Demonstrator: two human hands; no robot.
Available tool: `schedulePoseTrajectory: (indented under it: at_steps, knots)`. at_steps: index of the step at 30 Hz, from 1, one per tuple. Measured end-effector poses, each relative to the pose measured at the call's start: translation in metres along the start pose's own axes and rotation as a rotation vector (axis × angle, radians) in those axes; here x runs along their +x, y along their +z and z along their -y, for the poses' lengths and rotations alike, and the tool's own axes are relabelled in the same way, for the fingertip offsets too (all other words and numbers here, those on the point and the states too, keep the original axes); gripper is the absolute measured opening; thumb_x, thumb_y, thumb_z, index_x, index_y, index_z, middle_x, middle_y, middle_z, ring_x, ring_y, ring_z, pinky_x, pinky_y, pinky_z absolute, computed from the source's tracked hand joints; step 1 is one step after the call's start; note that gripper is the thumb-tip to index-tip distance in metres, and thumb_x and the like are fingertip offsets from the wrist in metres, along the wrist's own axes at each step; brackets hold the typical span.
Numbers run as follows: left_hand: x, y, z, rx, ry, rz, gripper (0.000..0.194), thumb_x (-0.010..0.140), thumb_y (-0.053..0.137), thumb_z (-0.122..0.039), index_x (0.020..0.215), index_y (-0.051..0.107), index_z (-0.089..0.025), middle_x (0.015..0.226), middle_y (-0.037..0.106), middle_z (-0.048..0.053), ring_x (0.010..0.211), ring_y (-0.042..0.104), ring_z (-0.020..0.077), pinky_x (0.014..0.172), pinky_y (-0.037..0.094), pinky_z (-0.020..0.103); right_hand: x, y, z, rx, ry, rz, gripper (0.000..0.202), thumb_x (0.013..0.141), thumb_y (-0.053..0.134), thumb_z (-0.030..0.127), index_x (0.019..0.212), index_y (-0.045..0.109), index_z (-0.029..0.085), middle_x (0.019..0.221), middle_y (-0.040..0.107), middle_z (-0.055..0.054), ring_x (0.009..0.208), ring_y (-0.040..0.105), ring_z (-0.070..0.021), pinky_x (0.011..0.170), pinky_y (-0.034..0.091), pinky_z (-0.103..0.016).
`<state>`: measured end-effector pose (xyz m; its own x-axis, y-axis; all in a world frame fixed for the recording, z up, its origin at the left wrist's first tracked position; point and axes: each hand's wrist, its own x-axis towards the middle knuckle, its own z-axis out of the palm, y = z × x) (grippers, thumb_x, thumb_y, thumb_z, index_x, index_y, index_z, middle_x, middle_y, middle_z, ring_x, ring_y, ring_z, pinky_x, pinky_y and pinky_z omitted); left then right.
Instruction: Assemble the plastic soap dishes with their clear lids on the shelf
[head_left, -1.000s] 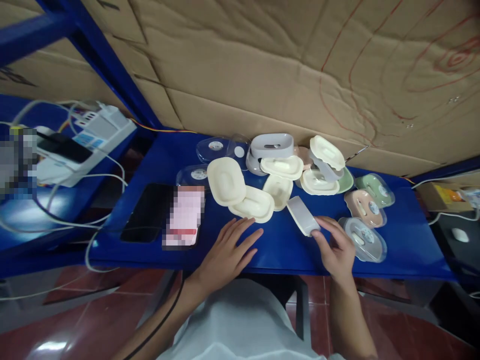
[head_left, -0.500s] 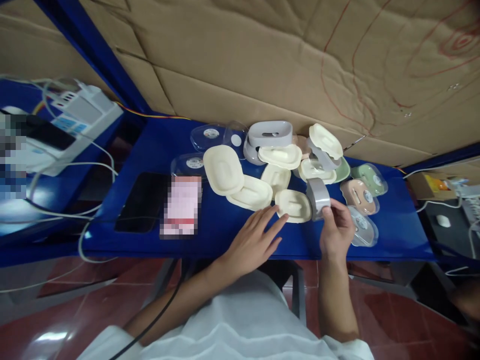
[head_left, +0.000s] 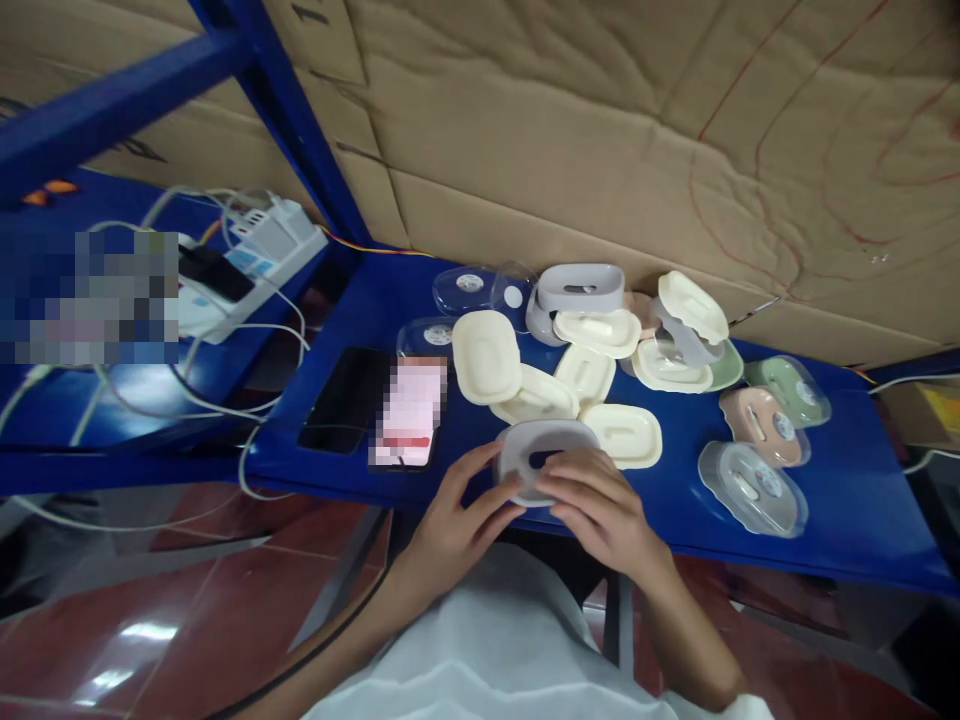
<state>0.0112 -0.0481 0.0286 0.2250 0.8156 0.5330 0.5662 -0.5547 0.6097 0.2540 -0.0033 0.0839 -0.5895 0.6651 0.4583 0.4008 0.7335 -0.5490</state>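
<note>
Near the table's front edge, both hands hold a grey oval soap dish (head_left: 551, 437) with a dark slot in its middle. My left hand (head_left: 465, 510) grips its left side, fingers and thumb around the rim. My right hand (head_left: 604, 505) is closed at its right side, with fingertips over the slot; part of the dish is hidden beneath them. Several cream oval trays (head_left: 486, 358) lie just beyond, one cream tray (head_left: 624, 436) close behind my right hand. A second grey soap dish (head_left: 581, 289) rests at the back among them.
Several clear-lidded soap dishes (head_left: 754, 488) sit on the right of the blue table (head_left: 847, 520). Clear lids (head_left: 457, 290) lie at back left, near a black phone (head_left: 341, 400) and a lit phone (head_left: 409, 415). Cardboard (head_left: 540, 150) walls the back. White cables (head_left: 247, 465) run at left.
The grey soap dish has moved left and nearer to me, turned from upright on edge to slot side up. My left hand has left the cream tray and now holds the dish too. The view has shifted.
</note>
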Motion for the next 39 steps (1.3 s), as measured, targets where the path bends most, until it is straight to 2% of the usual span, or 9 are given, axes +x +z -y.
schedulePoseTrajectory:
  at_steps: [3, 8, 12, 15, 19, 24, 27, 31, 39]
  knots:
    - [-0.023, -0.006, 0.002, 0.005, -0.050, 0.052, 0.027, 0.104, 0.066, -0.023, 0.132, 0.065, -0.023, 0.153, 0.053, 0.016, 0.135, 0.064, 0.0291, 0.105, 0.065, 0.044, 0.041, -0.001, -0.012, -0.078, -0.014, -0.037, 0.033, 0.108, 0.057, 0.020, 0.138, 0.069, 0.028, 0.123, 0.078, -0.008, 0.119, 0.073, -0.0245, 0.103, 0.058, -0.045]
    - [-0.040, -0.008, 0.002, 0.061, -0.017, 0.150, 0.022, 0.105, 0.062, -0.022, 0.127, 0.067, -0.022, 0.148, 0.057, 0.018, 0.134, 0.065, 0.0319, 0.105, 0.065, 0.046, 0.120, 0.046, -0.033, -0.422, -0.022, 0.241, 0.056, 0.102, 0.070, 0.042, 0.153, 0.057, 0.023, 0.164, 0.053, -0.014, 0.155, 0.046, -0.0375, 0.125, 0.041, -0.059]
    - [-0.038, -0.011, 0.003, 0.061, -0.044, 0.169, 0.024, 0.103, 0.064, -0.019, 0.127, 0.066, -0.021, 0.150, 0.057, 0.019, 0.137, 0.065, 0.0319, 0.106, 0.064, 0.043, 0.135, 0.072, -0.049, -0.508, 0.126, 0.302, 0.064, 0.096, 0.078, 0.033, 0.154, 0.056, 0.016, 0.170, 0.042, -0.021, 0.157, 0.039, -0.0440, 0.122, 0.040, -0.067]
    - [-0.036, -0.013, 0.004, 0.042, -0.074, 0.174, 0.025, 0.100, 0.067, -0.018, 0.125, 0.066, -0.020, 0.154, 0.055, 0.019, 0.139, 0.064, 0.0325, 0.108, 0.063, 0.042, 0.116, 0.053, -0.060, -0.409, 0.148, 0.174, 0.043, 0.100, 0.069, 0.030, 0.142, 0.064, 0.018, 0.166, 0.049, -0.019, 0.154, 0.047, -0.0378, 0.123, 0.042, -0.062]
    - [-0.033, -0.013, 0.005, 0.025, -0.098, 0.199, 0.023, 0.098, 0.075, -0.027, 0.118, 0.067, -0.020, 0.160, 0.052, 0.021, 0.142, 0.062, 0.0360, 0.108, 0.063, 0.046, 0.076, 0.004, -0.063, -0.341, 0.102, 0.004, 0.029, 0.102, 0.067, 0.032, 0.130, 0.070, 0.023, 0.149, 0.066, -0.013, 0.147, 0.055, -0.0330, 0.123, 0.044, -0.059]
    - [-0.028, -0.017, 0.005, -0.145, -0.127, 0.070, 0.024, 0.098, 0.076, -0.025, 0.117, 0.063, -0.020, 0.158, 0.056, 0.020, 0.144, 0.061, 0.0313, 0.113, 0.059, 0.046, 0.009, -0.035, -0.032, -0.379, 0.085, -0.037, 0.033, 0.099, 0.074, 0.027, 0.131, 0.070, 0.028, 0.144, 0.070, -0.009, 0.144, 0.059, -0.0322, 0.127, 0.040, -0.062]
    - [-0.032, -0.021, 0.007, -0.272, -0.129, -0.101, 0.033, 0.096, 0.079, -0.026, 0.122, 0.061, -0.020, 0.162, 0.051, 0.022, 0.149, 0.056, 0.0324, 0.115, 0.057, 0.050, -0.040, -0.033, -0.005, -0.474, 0.157, -0.137, 0.032, 0.097, 0.075, 0.021, 0.128, 0.073, 0.029, 0.134, 0.075, -0.008, 0.138, 0.063, -0.0341, 0.127, 0.035, -0.068]
    - [-0.036, -0.020, 0.008, -0.360, -0.128, -0.212, 0.033, 0.099, 0.076, -0.033, 0.126, 0.059, -0.024, 0.169, 0.042, 0.019, 0.155, 0.049, 0.0348, 0.116, 0.054, 0.058, -0.087, -0.007, 0.016, -0.375, 0.198, -0.142, 0.036, 0.096, 0.074, 0.015, 0.130, 0.071, 0.027, 0.124, 0.076, -0.010, 0.133, 0.066, -0.0332, 0.109, 0.058, -0.058]
    - [-0.020, -0.005, 0.003, -0.181, -0.061, 0.030, 0.040, 0.095, 0.079, -0.021, 0.128, 0.057, -0.021, 0.163, 0.050, 0.022, 0.150, 0.055, 0.0325, 0.116, 0.057, 0.052, -0.093, 0.028, 0.005, -0.152, 0.191, -0.064, 0.028, 0.097, 0.065, 0.005, 0.117, 0.072, 0.022, 0.143, 0.068, -0.014, 0.149, 0.055, -0.0333, 0.120, 0.055, -0.056]
